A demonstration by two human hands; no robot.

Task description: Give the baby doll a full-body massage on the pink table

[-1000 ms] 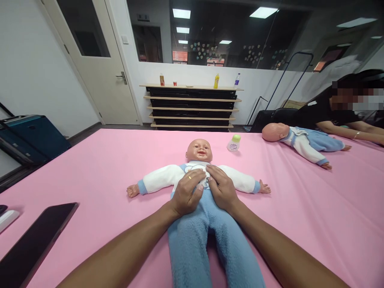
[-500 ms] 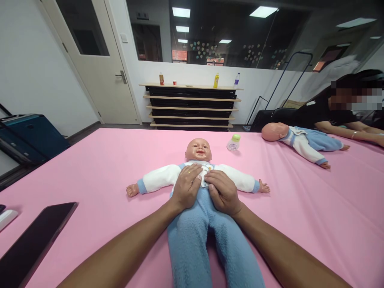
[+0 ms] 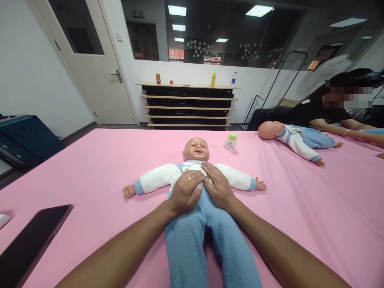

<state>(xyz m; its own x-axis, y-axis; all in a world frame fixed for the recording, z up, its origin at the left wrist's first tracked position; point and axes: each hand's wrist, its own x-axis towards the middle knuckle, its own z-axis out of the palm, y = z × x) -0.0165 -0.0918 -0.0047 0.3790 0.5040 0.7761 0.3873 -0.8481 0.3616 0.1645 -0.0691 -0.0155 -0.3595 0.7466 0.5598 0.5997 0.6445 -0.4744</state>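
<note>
- Left grip: flat, palm down on the doll, fingers together and curled round nothing.
- Right grip: also flat on the doll, holding nothing, just touching or overlapping the left grip at the fingers; which lies on top is hard to tell.
- Key relation: the doll lies face up directly beneath both, its long axis running from the far edge of the tabletop toward the near side, head away, legs toward the person. Neither grip is clearly nearer, as both touch it, but the right fingertips reach further toward the head.
- The doll's two arms spread sideways, one toward the left edge, one toward the right.
- One small bottle with a green cap stands near the far edge, right of the doll's head.
- One second doll lies along the far edge, further right, its head pointing left; one co-worker leans in beyond it.
- One phone lies at the near left, cut off by the view, with one white object beside it, too cropped to name.
- Past the far edge, one stack of boards carries three bottles and one red cup.
</note>
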